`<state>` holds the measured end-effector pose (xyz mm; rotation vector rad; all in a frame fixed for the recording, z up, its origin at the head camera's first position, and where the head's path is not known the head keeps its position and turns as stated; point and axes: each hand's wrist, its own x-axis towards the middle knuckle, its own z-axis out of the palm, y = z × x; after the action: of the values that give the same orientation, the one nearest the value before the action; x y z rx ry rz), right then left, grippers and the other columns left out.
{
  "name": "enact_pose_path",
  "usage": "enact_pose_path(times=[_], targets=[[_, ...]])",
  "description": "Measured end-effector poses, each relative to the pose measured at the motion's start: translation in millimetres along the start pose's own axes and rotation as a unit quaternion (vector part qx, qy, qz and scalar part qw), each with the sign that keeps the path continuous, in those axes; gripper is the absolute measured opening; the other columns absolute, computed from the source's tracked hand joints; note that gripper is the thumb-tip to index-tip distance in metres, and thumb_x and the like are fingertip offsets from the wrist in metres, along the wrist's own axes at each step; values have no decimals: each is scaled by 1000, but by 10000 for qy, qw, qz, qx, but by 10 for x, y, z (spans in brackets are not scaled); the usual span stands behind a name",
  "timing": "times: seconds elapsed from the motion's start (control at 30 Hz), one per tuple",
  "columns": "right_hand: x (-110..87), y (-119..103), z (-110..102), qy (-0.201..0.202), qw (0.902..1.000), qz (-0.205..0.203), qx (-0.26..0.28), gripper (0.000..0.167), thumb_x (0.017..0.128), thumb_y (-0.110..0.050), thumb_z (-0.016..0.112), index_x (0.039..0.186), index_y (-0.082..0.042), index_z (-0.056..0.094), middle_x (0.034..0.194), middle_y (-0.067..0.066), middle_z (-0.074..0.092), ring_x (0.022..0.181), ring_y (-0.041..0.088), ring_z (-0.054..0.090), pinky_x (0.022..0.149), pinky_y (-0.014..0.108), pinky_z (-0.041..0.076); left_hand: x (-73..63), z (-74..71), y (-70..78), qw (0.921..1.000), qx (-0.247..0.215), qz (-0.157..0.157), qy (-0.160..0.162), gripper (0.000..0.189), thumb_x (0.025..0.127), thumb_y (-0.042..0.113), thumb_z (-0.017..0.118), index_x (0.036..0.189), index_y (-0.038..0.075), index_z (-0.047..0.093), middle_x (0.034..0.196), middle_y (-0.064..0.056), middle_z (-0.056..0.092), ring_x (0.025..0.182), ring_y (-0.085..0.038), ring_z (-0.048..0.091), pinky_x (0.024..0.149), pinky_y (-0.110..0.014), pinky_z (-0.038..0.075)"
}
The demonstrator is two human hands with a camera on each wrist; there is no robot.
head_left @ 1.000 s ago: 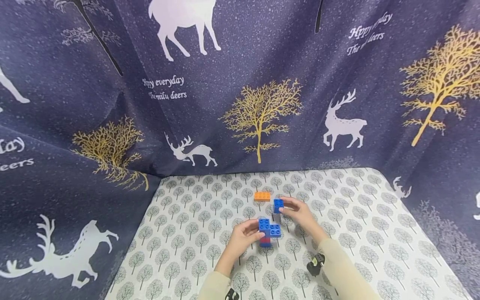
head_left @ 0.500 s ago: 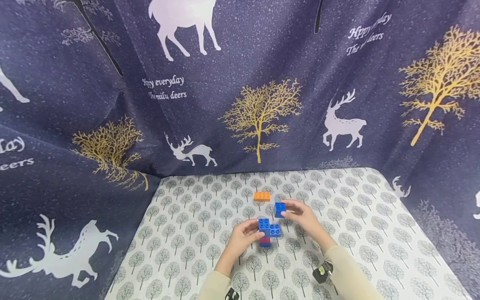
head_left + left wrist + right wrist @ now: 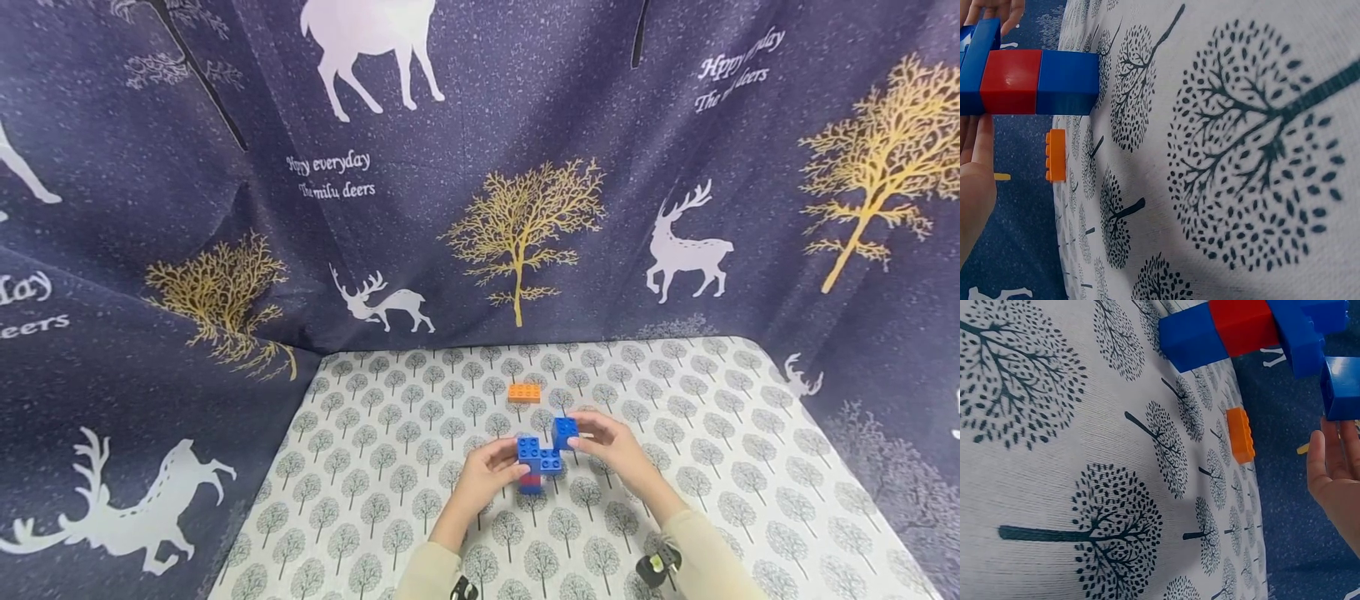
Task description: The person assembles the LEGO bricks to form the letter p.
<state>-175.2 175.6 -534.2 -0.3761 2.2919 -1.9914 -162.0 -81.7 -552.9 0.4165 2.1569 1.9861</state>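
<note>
Blue block [image 3: 565,432] in my right hand [image 3: 617,447], stack [image 3: 535,464] in my left hand [image 3: 485,477]

My right thumb and fingers pinch the block, thumb on its near side. I have it raised off the table [image 3: 375,517], just by the free end of the stack's long brick [image 3: 551,461]; I can't tell whether the two touch. My left fingers and thumb grip the stack from its left, thumb on the near face. The stack is upright: a blue base [image 3: 1067,81] at the bottom, a red brick [image 3: 1011,81] on it, then the long brick jutting right, and a top brick [image 3: 528,447], blue too, over its left end. The jutting studs are bare. Farther from me, the orange brick [image 3: 524,393] lies studs up, apart from both. Behind the tree-print table hangs a dark deer-print backdrop [image 3: 480,108].
</note>
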Motion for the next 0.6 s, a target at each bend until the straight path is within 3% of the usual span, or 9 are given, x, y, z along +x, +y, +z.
enact_pose_path(times=[0.1,0.2,0.33,0.43,0.6], targets=[[-41,-1,2,-37,10000,-64,5,48,86,-18,72,129,-3,56,123,12,61,108,19,61,93,26,51,-4,3,3,10000,-5,-27,-1,45,84,16,73,125,3,59,124,-16,62,116,-29,59,97,-24,50],[-73,-9,5,-135,9997,-191,91,47,86,-15,72,128,-1,55,122,14,61,107,21,61,93,27,53,-31,9,106,9999,-2,-109,24,46,84,14,73,126,0,58,125,-19,61,117,-32,58,98,-27,49],[-122,-22,15,-176,9997,-110,150,46,85,-14,72,127,-2,56,119,15,63,105,23,61,90,29,54,-32,9,130,9999,-13,-167,30,49,84,12,73,128,-2,56,127,-21,59,119,-34,56,100,-29,48],[-160,-25,29,-185,9996,57,224,44,85,-14,72,126,-5,57,118,14,63,104,21,61,89,30,55,-10,3,40,9999,5,-139,59,50,84,14,73,129,1,56,128,-19,59,119,-31,57,99,-27,48],[-196,-24,50,-273,9985,110,455,45,85,-12,72,126,-2,55,118,15,62,103,20,63,90,31,55,-10,2,20,9999,-18,-79,67,50,84,14,74,128,1,56,128,-19,59,119,-32,57,99,-27,49]])
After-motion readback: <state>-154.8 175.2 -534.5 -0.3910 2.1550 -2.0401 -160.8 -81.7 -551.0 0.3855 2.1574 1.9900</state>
